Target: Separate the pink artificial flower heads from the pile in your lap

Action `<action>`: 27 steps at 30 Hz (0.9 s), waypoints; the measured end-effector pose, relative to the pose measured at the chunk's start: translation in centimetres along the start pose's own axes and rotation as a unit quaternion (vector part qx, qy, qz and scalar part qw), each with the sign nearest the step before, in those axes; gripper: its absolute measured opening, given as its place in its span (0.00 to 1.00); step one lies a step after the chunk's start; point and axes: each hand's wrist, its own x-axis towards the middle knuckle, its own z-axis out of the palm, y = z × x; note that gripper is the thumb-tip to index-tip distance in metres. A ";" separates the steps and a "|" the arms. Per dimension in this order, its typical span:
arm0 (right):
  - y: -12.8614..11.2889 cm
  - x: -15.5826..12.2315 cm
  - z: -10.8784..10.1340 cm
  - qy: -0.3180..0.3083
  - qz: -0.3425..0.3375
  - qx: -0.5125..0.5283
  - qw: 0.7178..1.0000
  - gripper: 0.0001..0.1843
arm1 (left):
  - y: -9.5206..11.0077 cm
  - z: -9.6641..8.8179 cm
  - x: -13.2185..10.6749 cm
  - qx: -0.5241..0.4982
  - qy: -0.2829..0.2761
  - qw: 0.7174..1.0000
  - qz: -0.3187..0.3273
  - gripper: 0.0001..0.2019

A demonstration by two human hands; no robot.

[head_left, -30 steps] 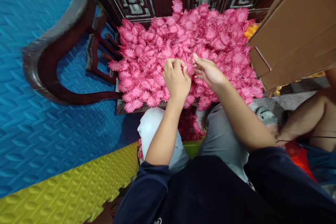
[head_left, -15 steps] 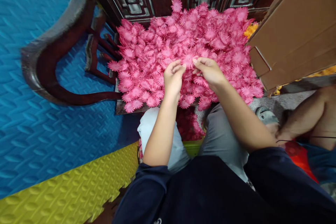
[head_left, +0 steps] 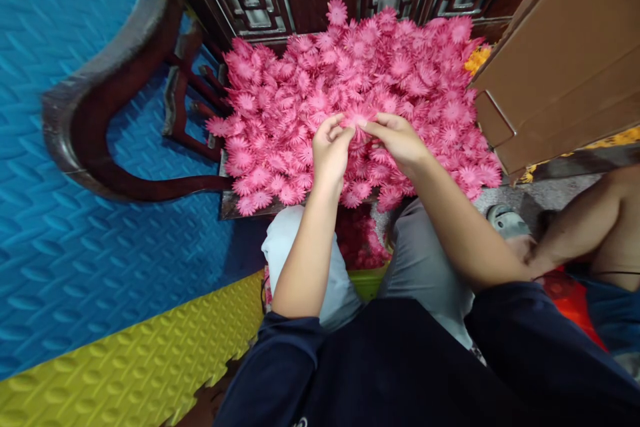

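Between my two hands is a pink artificial flower (head_left: 359,117), held above a broad heap of pink flowers (head_left: 280,93). My left hand (head_left: 331,147) pinches its left side between thumb and fingers. From the right, my right hand (head_left: 397,137) grips the same flower, its thumb tip close to the left thumb near the flower's centre. Fingers partly cover the petals. The heap lies on a dark wooden seat (head_left: 245,209) in front of my knees.
A curved dark wooden armrest (head_left: 107,90) rises at the left over blue matting (head_left: 45,240). A cardboard box (head_left: 565,47) stands at the right, yellow flowers (head_left: 476,59) beside it. Below, between my legs, a green container (head_left: 367,282) shows. Another person's leg (head_left: 585,220) is at right.
My right hand has shifted slightly left, its thumb moving from the flower's right edge toward the centre. My left hand stays nearly in place.
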 end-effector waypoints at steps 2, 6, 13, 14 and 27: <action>0.0 0.0 0.1 0.008 -0.006 0.000 1.000 0.14 | -0.2 0.0 0.0 0.017 -0.005 1.000 0.012 0.09; 0.3 0.2 0.3 0.035 -0.011 -0.004 0.999 0.14 | -0.6 -0.1 0.2 0.054 -0.014 0.998 0.029 0.08; 0.6 0.5 -0.1 0.047 0.007 -0.011 0.999 0.17 | -0.8 -0.9 0.4 0.083 0.047 0.993 0.075 0.08; 0.6 0.5 -0.2 0.041 0.013 -0.017 0.999 0.18 | -0.7 -1.1 0.4 0.086 0.053 0.992 0.076 0.08; 1.2 -0.4 1.0 -0.005 0.055 0.012 0.998 0.18 | 0.3 -0.8 0.3 0.019 0.090 0.996 -0.014 0.08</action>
